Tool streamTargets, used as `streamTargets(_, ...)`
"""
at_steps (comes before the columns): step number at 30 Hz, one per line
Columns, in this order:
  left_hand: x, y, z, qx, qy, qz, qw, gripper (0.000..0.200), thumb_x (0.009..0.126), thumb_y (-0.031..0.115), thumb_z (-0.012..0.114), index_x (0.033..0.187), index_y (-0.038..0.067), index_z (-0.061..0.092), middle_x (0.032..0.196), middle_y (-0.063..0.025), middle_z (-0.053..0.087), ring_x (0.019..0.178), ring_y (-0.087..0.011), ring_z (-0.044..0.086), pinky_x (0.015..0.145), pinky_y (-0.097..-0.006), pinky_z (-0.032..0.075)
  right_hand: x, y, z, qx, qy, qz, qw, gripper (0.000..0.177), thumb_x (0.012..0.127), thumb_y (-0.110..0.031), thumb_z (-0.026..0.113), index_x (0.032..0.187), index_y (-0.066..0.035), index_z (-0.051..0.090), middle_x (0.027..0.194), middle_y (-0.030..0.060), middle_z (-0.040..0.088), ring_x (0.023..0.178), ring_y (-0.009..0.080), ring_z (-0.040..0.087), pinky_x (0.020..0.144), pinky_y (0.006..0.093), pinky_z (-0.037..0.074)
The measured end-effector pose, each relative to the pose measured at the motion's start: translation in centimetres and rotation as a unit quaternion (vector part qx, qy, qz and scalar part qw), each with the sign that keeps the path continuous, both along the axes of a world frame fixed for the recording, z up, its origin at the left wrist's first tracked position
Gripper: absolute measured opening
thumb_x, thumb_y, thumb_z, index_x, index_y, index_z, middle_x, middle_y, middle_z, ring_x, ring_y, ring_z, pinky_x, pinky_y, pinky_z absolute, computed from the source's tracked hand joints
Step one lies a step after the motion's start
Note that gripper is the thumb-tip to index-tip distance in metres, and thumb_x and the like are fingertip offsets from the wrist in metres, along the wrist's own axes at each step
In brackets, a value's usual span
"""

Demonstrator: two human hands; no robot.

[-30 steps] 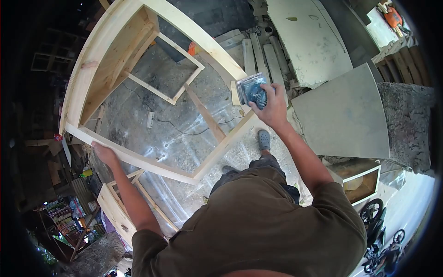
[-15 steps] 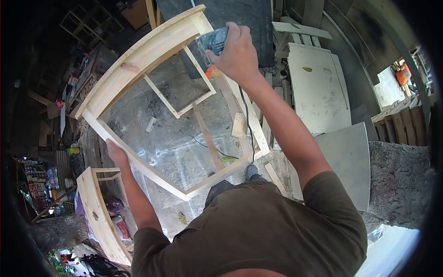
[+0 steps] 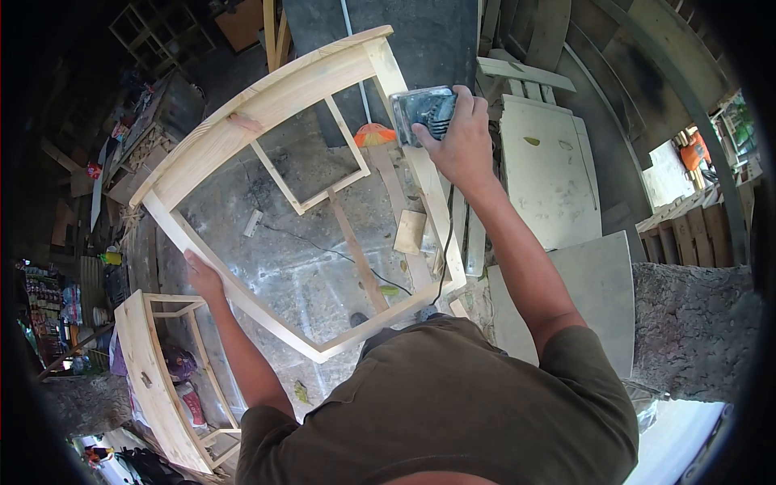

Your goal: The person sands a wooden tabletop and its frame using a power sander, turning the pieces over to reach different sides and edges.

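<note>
A pale bare-wood frame (image 3: 303, 90) with a wide curved board along its far side stands in front of me. My right hand (image 3: 466, 141) grips a blue-grey electric sander (image 3: 422, 115) over the frame's right rail, just below the far right corner. A black cord (image 3: 447, 234) trails from the sander along that rail toward my feet. My left hand (image 3: 204, 279) is wrapped around the outer edge of the left rail, its fingers partly hidden by the wood.
A smaller wooden frame (image 3: 153, 376) is at lower left. On the concrete floor lie loose wood strips (image 3: 356, 255) and an orange broom head (image 3: 373, 136). Pale panels (image 3: 550, 174) lean at right beside a tree trunk (image 3: 687, 331). A smaller rectangular wooden frame (image 3: 346, 178) shows through the big frame.
My right hand has moved the sander from the far right corner a little way along the right rail, toward me. The left hand keeps its hold; the whole view has shifted slightly.
</note>
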State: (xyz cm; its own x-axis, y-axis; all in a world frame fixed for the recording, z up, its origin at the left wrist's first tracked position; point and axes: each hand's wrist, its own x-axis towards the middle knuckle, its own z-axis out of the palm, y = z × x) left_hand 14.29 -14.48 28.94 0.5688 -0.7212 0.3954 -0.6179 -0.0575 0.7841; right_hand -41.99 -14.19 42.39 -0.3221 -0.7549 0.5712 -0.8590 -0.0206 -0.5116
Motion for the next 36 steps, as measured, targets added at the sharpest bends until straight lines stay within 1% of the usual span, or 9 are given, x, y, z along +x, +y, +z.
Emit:
streamTargets(3, -0.3, -0.4, 0.8, 0.023, 0.039, 0.021, 0.999, 0.075, 0.110, 0.060, 0.046, 0.135, -0.008, 0.065, 0.125, -0.0282, 0.070, 0.118, -0.0411, 0.065, 0.103, -0.0507, 0.048, -0.3, -2.1, 1.4, -0.036, 0.004, 0.014, 0.999, 0.088, 0.081, -0.034, 0.091, 0.149, -0.002, 0.044, 0.129, 0.0245, 0.054, 0.117, 0.0437, 0.062, 0.098, 0.0490, 0.055)
streamTargets(6, -5.7, -2.7, 7.6, 0.060, -0.251, 0.216, 0.942, 0.064, 0.106, 0.055, 0.058, 0.136, -0.001, 0.066, 0.130, -0.0234, 0.066, 0.127, -0.0395, 0.059, 0.108, -0.0539, 0.045, 0.4, -6.5, 5.3, -0.089, 0.033, 0.038, 0.995, 0.091, 0.082, -0.034, 0.090, 0.154, -0.004, 0.043, 0.130, 0.0273, 0.054, 0.116, 0.0457, 0.062, 0.098, 0.0498, 0.055)
streamTargets(8, -8.4, -7.0, 13.4, -0.139, -0.396, 0.137, 0.897, 0.056, 0.103, 0.048, 0.065, 0.138, 0.005, 0.065, 0.132, -0.0180, 0.063, 0.131, -0.0374, 0.054, 0.111, -0.0550, 0.042, 1.4, -7.7, 6.9, -0.065, 0.055, 0.046, 0.995, 0.092, 0.082, -0.035, 0.090, 0.155, -0.005, 0.042, 0.129, 0.0288, 0.054, 0.116, 0.0468, 0.061, 0.098, 0.0502, 0.055)
streamTargets(11, -12.9, -14.0, 20.9, -0.224, -0.441, -0.084, 0.865, 0.047, 0.102, 0.047, 0.066, 0.129, 0.009, 0.071, 0.125, -0.0132, 0.067, 0.124, -0.0351, 0.059, 0.108, -0.0527, 0.042, 2.5, -6.8, 6.0, -0.027, 0.075, 0.051, 0.996, 0.094, 0.083, -0.036, 0.089, 0.157, -0.006, 0.040, 0.128, 0.0307, 0.053, 0.116, 0.0480, 0.061, 0.099, 0.0505, 0.055)
streamTargets(12, -14.4, -15.2, 21.4, -0.099, -0.433, -0.100, 0.890, 0.046, 0.100, 0.049, 0.068, 0.123, 0.010, 0.072, 0.121, -0.0116, 0.068, 0.120, -0.0341, 0.061, 0.105, -0.0510, 0.043, 2.1, -6.8, 5.7, -0.022, 0.084, 0.050, 0.995, 0.095, 0.083, -0.036, 0.089, 0.158, -0.006, 0.039, 0.128, 0.0312, 0.053, 0.116, 0.0484, 0.060, 0.099, 0.0505, 0.054)
streamTargets(13, -15.5, -16.0, 21.8, 0.026, -0.415, -0.114, 0.902, 0.046, 0.098, 0.052, 0.070, 0.117, 0.010, 0.074, 0.118, -0.0099, 0.069, 0.116, -0.0332, 0.062, 0.102, -0.0493, 0.044, 1.4, -7.4, 5.6, -0.023, 0.059, 0.030, 0.998, 0.095, 0.084, -0.036, 0.089, 0.158, -0.006, 0.039, 0.128, 0.0311, 0.053, 0.116, 0.0483, 0.060, 0.099, 0.0504, 0.054)
streamTargets(16, -15.5, -16.6, 20.8, -0.078, -0.460, -0.096, 0.879, 0.049, 0.093, 0.057, 0.073, 0.109, 0.011, 0.074, 0.109, -0.0076, 0.070, 0.107, -0.0324, 0.063, 0.096, -0.0471, 0.045, 0.1, -9.2, 5.9, -0.013, -0.014, -0.016, 1.000, 0.094, 0.085, -0.039, 0.088, 0.159, -0.008, 0.038, 0.126, 0.0298, 0.053, 0.119, 0.0485, 0.059, 0.099, 0.0506, 0.054)
streamTargets(23, -15.0, -15.5, 19.2, -0.127, -0.434, -0.093, 0.887, 0.048, 0.088, 0.056, 0.078, 0.107, 0.013, 0.074, 0.105, -0.0073, 0.067, 0.104, -0.0313, 0.062, 0.095, -0.0476, 0.043, 4.0, -7.9, 8.1, -0.015, 0.046, 0.012, 0.999, 0.087, 0.086, -0.040, 0.086, 0.155, -0.011, 0.041, 0.124, 0.0269, 0.054, 0.113, 0.0485, 0.063, 0.096, 0.0524, 0.056)
streamTargets(36, -13.7, -13.0, 18.8, -0.122, -0.410, -0.171, 0.888, 0.037, 0.104, 0.045, 0.064, 0.121, 0.014, 0.072, 0.111, -0.0076, 0.068, 0.110, -0.0316, 0.062, 0.099, -0.0472, 0.043, 16.8, -4.5, 7.9, -0.026, 0.086, 0.098, 0.991, 0.085, 0.083, -0.036, 0.088, 0.150, -0.006, 0.045, 0.118, 0.0243, 0.054, 0.107, 0.0446, 0.064, 0.084, 0.0503, 0.060)
